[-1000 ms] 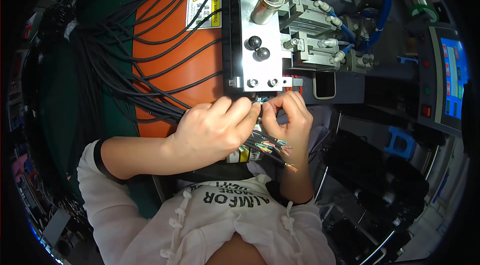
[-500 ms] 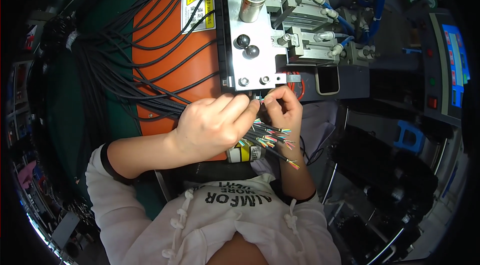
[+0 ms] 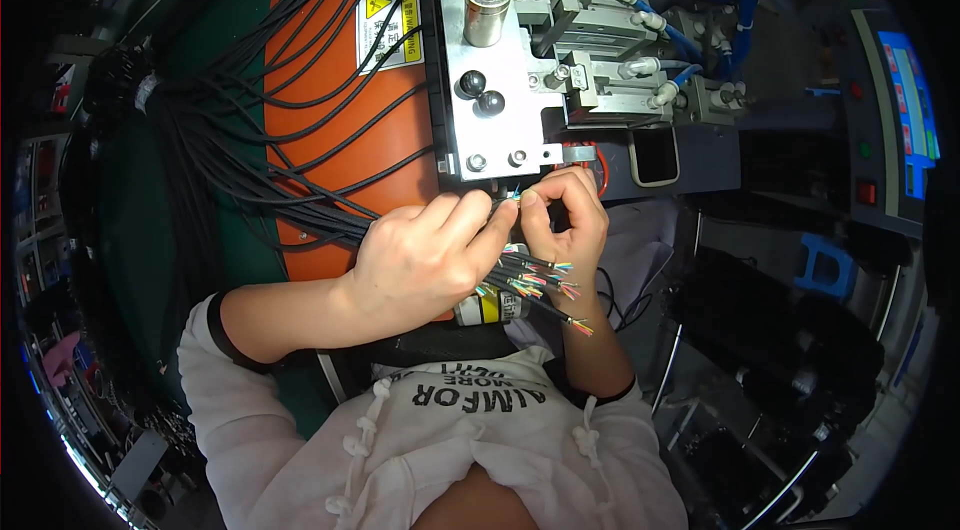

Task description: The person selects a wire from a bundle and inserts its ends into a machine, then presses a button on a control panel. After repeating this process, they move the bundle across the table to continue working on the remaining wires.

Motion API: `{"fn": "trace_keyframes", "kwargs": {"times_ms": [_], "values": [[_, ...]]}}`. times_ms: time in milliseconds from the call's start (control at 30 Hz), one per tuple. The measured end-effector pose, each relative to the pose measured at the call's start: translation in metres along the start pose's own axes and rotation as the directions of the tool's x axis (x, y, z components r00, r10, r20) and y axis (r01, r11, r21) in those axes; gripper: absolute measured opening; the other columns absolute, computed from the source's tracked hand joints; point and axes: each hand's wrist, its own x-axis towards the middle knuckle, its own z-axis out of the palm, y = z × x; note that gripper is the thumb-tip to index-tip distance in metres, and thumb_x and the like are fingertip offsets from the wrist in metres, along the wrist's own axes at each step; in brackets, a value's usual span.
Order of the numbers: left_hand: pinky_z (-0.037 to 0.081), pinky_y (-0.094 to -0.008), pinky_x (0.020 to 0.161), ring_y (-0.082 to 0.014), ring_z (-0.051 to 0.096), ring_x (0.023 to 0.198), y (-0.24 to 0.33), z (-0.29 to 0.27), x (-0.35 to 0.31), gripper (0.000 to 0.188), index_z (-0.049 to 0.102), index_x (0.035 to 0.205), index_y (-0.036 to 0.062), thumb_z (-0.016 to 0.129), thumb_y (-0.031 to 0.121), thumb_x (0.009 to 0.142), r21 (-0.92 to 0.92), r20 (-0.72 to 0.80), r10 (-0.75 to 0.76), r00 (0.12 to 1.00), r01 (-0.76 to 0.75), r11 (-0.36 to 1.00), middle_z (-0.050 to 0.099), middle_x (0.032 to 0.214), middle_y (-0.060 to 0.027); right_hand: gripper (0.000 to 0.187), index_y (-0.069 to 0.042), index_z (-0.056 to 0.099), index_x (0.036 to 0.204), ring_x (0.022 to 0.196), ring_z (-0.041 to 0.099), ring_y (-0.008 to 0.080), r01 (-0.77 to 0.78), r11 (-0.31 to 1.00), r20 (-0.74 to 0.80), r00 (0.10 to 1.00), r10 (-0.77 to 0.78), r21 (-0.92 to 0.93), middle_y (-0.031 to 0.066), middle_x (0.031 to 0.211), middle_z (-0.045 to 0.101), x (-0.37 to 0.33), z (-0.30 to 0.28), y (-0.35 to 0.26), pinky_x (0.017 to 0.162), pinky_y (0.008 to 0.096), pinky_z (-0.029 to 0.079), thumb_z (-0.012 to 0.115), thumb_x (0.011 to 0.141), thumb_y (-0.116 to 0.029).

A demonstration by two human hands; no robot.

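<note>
At the near edge of the metal machine head (image 3: 505,130), my left hand (image 3: 425,245) is closed on a black cable whose end sticks out between the fingertips. Thin coloured wires (image 3: 517,196) fan from that end. My right hand (image 3: 565,215) pinches at these wires with thumb and forefinger, the other fingers curled. Below my left hand lies a bundle of black cables (image 3: 520,280), their stripped ends showing red, green, yellow, blue and white wires. More black cables (image 3: 290,195) run in from the left, partly hidden behind my left hand.
An orange board (image 3: 340,130) with a warning label (image 3: 390,27) lies under the cables. Pneumatic cylinders (image 3: 620,95) with blue hoses stand at the back right. A control panel with a screen (image 3: 905,120) is at far right. A blue stool (image 3: 826,267) stands lower right.
The view has shifted slightly, so the machine sits a little further left. Both hands stay together at the cable end, and the coloured wires between the fingertips have shifted a little.
</note>
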Motion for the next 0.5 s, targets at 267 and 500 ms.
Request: {"fn": "trace_keyframes", "kwargs": {"times_ms": [267,500], "values": [[0.039,-0.0252,0.046,-0.0119,0.051,0.057,-0.006,0.006,-0.001,0.029,0.069,0.098,0.0054,0.065,0.009,0.069,-0.060,-0.101,0.000,0.995,-0.006,0.998,0.049,0.072,-0.0006,0.009,0.001,0.057,0.078,0.068,0.051,0.0099,-0.612,0.700,0.245,0.790,0.561,0.369,0.0049,0.076,0.059,0.000,-0.007,-0.001,0.064,0.0246,0.041,0.065,0.082,-0.003],[0.041,-0.0250,0.048,-0.0136,0.057,0.061,-0.009,0.000,-0.004,0.024,0.068,0.093,0.0038,0.064,0.007,0.070,-0.135,-0.106,-0.061,0.993,0.046,0.990,0.055,0.075,-0.0016,0.009,0.000,0.063,0.084,0.075,0.059,0.0125,0.280,0.949,-0.005,0.959,-0.284,-0.145,0.0058,0.077,0.064,0.009,-0.002,-0.005,0.070,0.0276,0.047,0.069,0.077,0.000]]}}
